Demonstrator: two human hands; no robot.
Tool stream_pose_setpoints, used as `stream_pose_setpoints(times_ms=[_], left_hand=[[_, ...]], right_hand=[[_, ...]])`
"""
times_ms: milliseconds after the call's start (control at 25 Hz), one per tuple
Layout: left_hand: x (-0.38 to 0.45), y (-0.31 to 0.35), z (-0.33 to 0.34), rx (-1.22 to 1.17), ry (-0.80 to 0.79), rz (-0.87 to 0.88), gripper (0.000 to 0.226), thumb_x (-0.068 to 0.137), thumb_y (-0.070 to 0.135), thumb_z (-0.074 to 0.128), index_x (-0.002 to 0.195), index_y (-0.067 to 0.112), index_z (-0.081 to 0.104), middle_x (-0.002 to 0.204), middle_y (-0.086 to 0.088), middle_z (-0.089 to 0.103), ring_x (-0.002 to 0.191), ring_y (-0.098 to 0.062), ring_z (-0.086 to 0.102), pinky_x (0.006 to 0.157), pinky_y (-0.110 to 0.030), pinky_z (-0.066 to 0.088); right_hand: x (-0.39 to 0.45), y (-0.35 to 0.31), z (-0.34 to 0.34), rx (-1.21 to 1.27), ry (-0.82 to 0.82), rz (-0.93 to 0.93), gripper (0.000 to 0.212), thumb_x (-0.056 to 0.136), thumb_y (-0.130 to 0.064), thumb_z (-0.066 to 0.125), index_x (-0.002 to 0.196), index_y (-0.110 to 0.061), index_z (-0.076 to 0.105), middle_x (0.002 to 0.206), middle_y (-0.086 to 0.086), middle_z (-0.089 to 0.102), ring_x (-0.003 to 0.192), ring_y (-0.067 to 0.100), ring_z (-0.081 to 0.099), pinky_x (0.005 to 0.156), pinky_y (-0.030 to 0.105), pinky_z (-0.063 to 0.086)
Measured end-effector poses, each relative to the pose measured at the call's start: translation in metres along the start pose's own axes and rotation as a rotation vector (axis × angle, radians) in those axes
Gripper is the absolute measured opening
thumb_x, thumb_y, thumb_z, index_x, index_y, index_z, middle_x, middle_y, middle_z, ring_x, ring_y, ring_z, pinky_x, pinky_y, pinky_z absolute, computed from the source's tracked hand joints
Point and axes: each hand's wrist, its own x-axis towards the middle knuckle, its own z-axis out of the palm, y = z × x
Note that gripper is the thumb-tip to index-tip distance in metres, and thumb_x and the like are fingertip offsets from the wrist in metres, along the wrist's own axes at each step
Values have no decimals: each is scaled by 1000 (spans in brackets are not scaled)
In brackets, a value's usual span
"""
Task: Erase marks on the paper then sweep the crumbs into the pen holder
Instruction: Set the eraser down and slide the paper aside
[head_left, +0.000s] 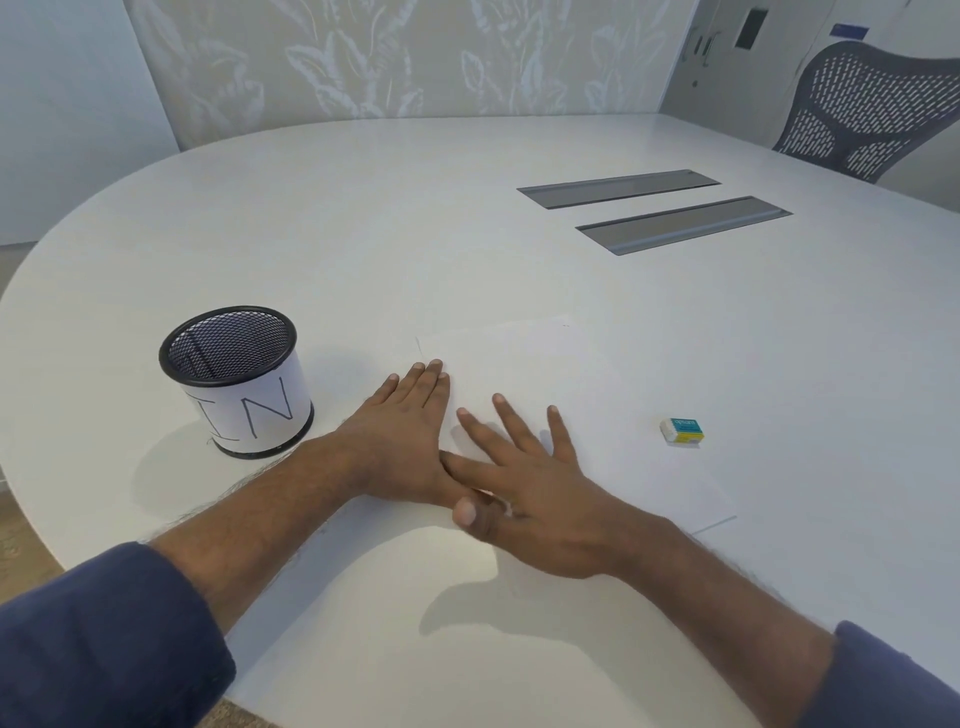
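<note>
Left hand: your left hand (410, 431) lies flat with fingers straight and together, on the left edge of the paper (582, 395); it grips nothing.
Right hand: your right hand (524, 488) is spread, fingers splayed, palm down on the sheet; its thumb side overlaps the left hand's thumb; it holds nothing.
Step in hand: by my reading you are at the sweeping stage, since the eraser (682, 431) lies set aside (no crumbs are visible at this size).
Next move: probably gather the crumbs leftward with the hand's edge; the holder's rim stands above the table (363, 218), so they need lifting.
Pen holder: the pen holder (236, 379) stands upright at ten o'clock of your left hand, near but apart.
Eraser: at three o'clock of your right hand, well apart.
</note>
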Motion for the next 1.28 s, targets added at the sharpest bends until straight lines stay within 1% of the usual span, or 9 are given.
stream_pose_setpoints(times_ms=[200,400,560,680,840,960,1040,1160,1280], left_hand=[[-2,1,0,-12,6,-18,164,40,109,34,158,11,-23,166,-2,-32,152,-15,-29,126,-39,-11],[-1,0,0,-11,-2,-18,164,42,109,37,157,12,-25,165,0,-34,151,-14,-30,125,-38,-12],[-1,0,1,2,6,-15,161,41,107,35,158,12,-24,165,-1,-33,151,-14,-31,125,-37,-12],[-1,1,1,-7,5,-19,162,42,109,36,158,12,-24,165,-1,-33,151,-13,-31,125,-38,-12],[-1,1,1,-8,3,-23,162,43,108,39,157,12,-24,165,-1,-33,151,-14,-31,125,-38,-12],[-1,1,0,-6,-2,-21,162,43,108,38,157,12,-25,165,-1,-33,151,-14,-31,125,-38,-13],[-2,1,-1,-9,0,-20,162,43,109,38,157,11,-25,165,-1,-34,151,-15,-31,125,-38,-12],[-2,1,0,-18,17,-19,163,44,109,40,157,11,-24,166,-1,-33,151,-14,-30,124,-37,-14],[-2,2,0,-12,21,-21,164,42,109,39,158,12,-23,166,-1,-32,152,-14,-29,124,-36,-14]], right_hand=[[-23,25,-14,-53,67,99,91,71,-87,-9,149,-46,10,160,-17,-12,137,2,-37,112,57,-21],[-44,30,-16,60,58,38,86,73,-88,-4,143,-52,30,161,-18,-6,140,4,-33,112,56,-22],[-30,12,-11,143,21,-48,83,75,-86,2,142,-49,34,162,-14,-3,140,3,-32,111,55,-23],[-30,20,-15,176,56,-6,87,72,-88,-2,143,-50,31,161,-16,-3,140,1,-31,113,54,-21],[-31,22,-13,77,36,-14,88,72,-88,0,144,-48,31,162,-13,-2,140,3,-32,112,57,-20],[-28,18,-8,115,44,-54,81,77,-86,5,145,-48,29,162,-14,0,142,3,-29,112,53,-24],[-29,24,-9,100,87,-22,85,76,-86,1,148,-45,22,162,-15,0,142,2,-27,113,50,-23],[-31,34,-9,-71,101,72,95,74,-85,-7,153,-34,6,162,-12,-5,140,2,-31,114,52,-21],[-28,31,-7,-177,69,106,95,74,-84,-3,153,-32,3,162,-9,-9,140,6,-33,113,54,-20]])
